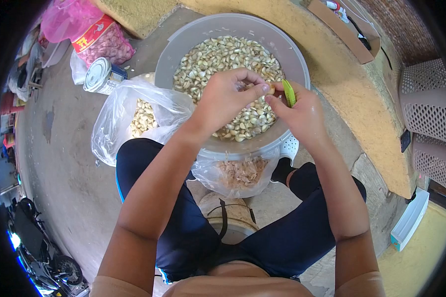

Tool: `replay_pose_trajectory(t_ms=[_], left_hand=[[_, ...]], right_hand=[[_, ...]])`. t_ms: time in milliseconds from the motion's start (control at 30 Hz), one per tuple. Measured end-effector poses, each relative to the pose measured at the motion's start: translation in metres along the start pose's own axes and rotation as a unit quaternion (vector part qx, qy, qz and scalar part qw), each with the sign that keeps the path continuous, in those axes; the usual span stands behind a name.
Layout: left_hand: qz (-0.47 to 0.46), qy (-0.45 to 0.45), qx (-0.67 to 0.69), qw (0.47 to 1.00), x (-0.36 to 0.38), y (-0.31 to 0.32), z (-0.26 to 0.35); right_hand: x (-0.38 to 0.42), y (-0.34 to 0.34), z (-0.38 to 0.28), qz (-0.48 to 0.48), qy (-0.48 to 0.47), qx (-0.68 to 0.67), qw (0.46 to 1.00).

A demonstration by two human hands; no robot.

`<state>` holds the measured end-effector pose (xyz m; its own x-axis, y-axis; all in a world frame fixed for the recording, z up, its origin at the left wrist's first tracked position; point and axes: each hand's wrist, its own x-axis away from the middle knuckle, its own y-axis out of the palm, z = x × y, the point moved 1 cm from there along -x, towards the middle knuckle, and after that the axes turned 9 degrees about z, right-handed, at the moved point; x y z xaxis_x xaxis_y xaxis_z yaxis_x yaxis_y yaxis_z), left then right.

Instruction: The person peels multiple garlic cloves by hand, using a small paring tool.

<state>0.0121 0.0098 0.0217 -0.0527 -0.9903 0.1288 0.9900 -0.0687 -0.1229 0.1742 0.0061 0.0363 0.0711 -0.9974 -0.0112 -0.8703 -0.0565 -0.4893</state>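
Over a large grey tub (295, 52) full of garlic cloves (228, 54), my hands meet fingertip to fingertip. My left hand (228, 96) pinches a brownish garlic clove (271, 89) between thumb and fingers. A small yellow-green tool, looking like a knife handle (289, 93), sits in my closed right hand (305, 114), beside the clove; its blade cannot be made out. Left of the tub, a clear plastic bag (109, 116) holds peeled cloves (142, 116). Below the tub's near rim, another clear bag (205, 173) holds dry garlic skins (243, 171).
A paint can (104, 76) and a pink mesh sack of garlic (111, 44) stand at the upper left. A yellow ledge (352, 84) curves along the right, bearing a cardboard box (339, 29). Perforated plastic crates (428, 99) are far right; a motorcycle (39, 247) is lower left.
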Motion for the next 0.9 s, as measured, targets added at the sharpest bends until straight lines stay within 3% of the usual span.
replay_pose_trajectory(t_ms=[267,367,633,900], left_hand=[[0.009,-0.054,0.078,0.995,-0.001,0.006,-0.009],[0.009,-0.066,0.089,0.994,-0.001,0.007,-0.009],[0.039,-0.017,0.126,0.991,-0.001,0.011,-0.01],[0.004,0.04,0.069,0.997,0.0,0.008,-0.008]], right_hand=[[0.002,0.008,0.008,0.061,-0.175,0.103,0.977],[0.003,0.009,0.008,0.059,-0.194,0.117,0.972],[0.003,0.008,0.002,0.059,-0.154,0.088,0.982],[0.0,0.001,-0.001,0.02,-0.116,0.082,0.99]])
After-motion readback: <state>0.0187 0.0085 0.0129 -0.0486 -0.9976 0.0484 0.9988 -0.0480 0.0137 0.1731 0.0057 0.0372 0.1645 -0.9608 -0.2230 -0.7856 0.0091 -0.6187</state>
